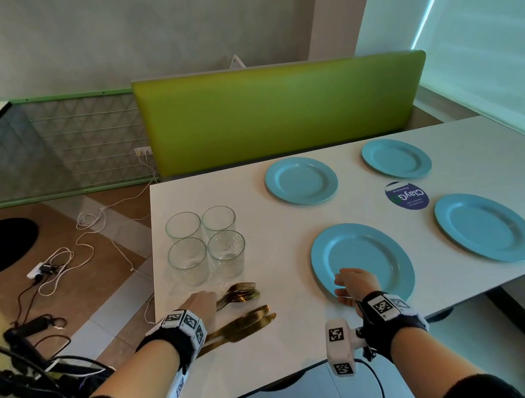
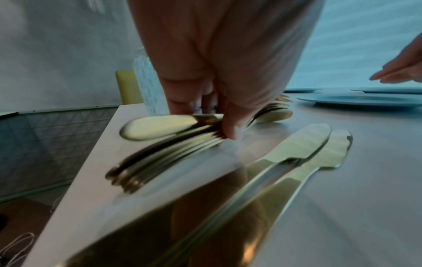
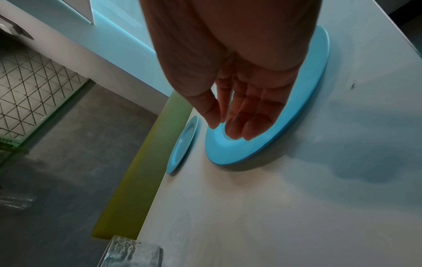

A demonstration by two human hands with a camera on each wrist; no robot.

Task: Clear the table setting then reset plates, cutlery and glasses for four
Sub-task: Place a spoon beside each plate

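Observation:
Several blue plates lie on the white table (image 1: 290,345). My right hand (image 1: 349,284) hovers open over the near-left plate (image 1: 371,251), its straight fingertips (image 3: 235,131) just above the plate (image 3: 274,137). My left hand (image 1: 201,302) is at the table's left edge. Its thumb and fingers (image 2: 230,124) are curled round the handles of a bundle of gold forks and spoons (image 2: 160,150); the fork heads (image 1: 238,293) poke out to the right. Gold knives (image 1: 247,322) lie just nearer, untouched. Several clear glasses (image 1: 205,243) stand grouped behind the cutlery.
A round dark-blue sticker (image 1: 406,195) sits between the right-hand plates. A green bench back (image 1: 276,110) runs along the table's far side. Cables and a power strip (image 1: 46,269) lie on the floor to the left.

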